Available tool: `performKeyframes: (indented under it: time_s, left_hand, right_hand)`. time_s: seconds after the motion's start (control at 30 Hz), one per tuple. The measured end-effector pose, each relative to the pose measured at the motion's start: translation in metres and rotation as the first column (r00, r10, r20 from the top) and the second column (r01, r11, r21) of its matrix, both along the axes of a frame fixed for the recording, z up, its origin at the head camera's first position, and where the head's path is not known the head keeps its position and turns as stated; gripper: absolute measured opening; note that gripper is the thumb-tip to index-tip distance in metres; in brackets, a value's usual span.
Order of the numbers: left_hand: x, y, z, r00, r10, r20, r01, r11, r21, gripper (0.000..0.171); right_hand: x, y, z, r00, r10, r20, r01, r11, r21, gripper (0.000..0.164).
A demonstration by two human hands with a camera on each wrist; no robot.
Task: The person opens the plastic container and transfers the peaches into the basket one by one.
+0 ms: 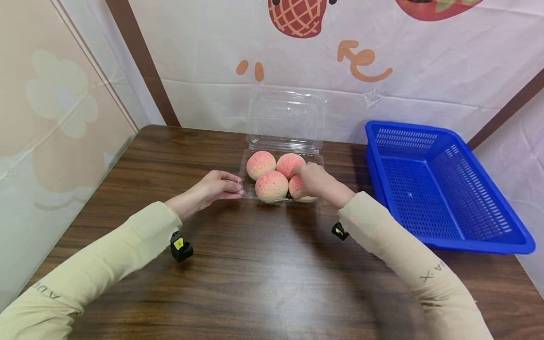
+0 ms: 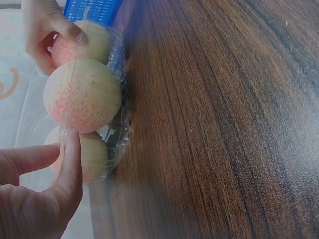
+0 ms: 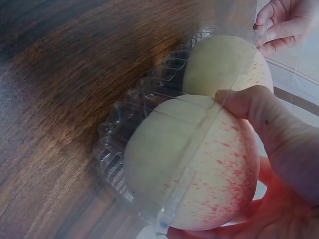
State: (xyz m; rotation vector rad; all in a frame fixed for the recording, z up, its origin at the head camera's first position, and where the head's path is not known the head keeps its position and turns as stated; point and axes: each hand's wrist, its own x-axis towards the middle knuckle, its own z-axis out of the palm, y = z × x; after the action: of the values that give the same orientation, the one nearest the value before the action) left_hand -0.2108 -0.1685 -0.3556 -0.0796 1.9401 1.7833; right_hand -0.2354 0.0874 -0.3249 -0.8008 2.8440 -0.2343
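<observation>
A clear plastic clamshell box [image 1: 287, 115] stands with its lid raised toward the back cloth. Several pink-and-cream peaches [image 1: 272, 185] fill its base. At the box's left side, my left hand [image 1: 218, 185] pinches the thin clear rim between thumb and fingers, as the left wrist view shows. My right hand [image 1: 316, 181] reaches in from the right and grips the front-right peach [image 3: 209, 169], thumb near the rim and fingers round the far side. That peach sits low behind the box's front wall, partly covered by the hand in the head view.
To the right is a blue plastic basket [image 1: 425, 198] with slotted sides, close to my right forearm. The dark wooden table [image 1: 255, 283] stretches toward me. A printed cloth [image 1: 204, 99] hangs right behind the table's back edge.
</observation>
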Motion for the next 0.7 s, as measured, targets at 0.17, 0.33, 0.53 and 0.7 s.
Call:
performKeyframes:
  time_s: [0.17,0.33,0.53,0.7]
  left_hand:
    - [0.0002,-0.0001,0.0003,1.000,0.001,0.000,-0.001,1.000,0.003,0.041]
    - [0.0001,-0.0003,0.0002,1.000,0.003,0.001,-0.003,1.000,0.002,0.040]
    - [0.0009,-0.0008,0.0008,1.000,0.000,0.001,0.000,1.000,-0.001,0.041]
    - [0.0010,-0.0008,0.0012,1.000,0.000,0.002,0.000,1.000,-0.005,0.041]
  right_hand:
    - [0.0018,0.0015,-0.0006,0.999,0.011,-0.053,-0.011,1.000,-0.008,0.045]
    - [0.0035,0.0024,0.0009,0.995,0.019,-0.103,-0.021,1.000,-0.017,0.043]
    - [0.0041,0.0030,0.0022,0.995,0.022,-0.101,-0.023,1.000,-0.016,0.042]
    - [0.0046,0.0024,0.0036,0.996,0.010,-0.084,-0.011,1.000,-0.007,0.044]
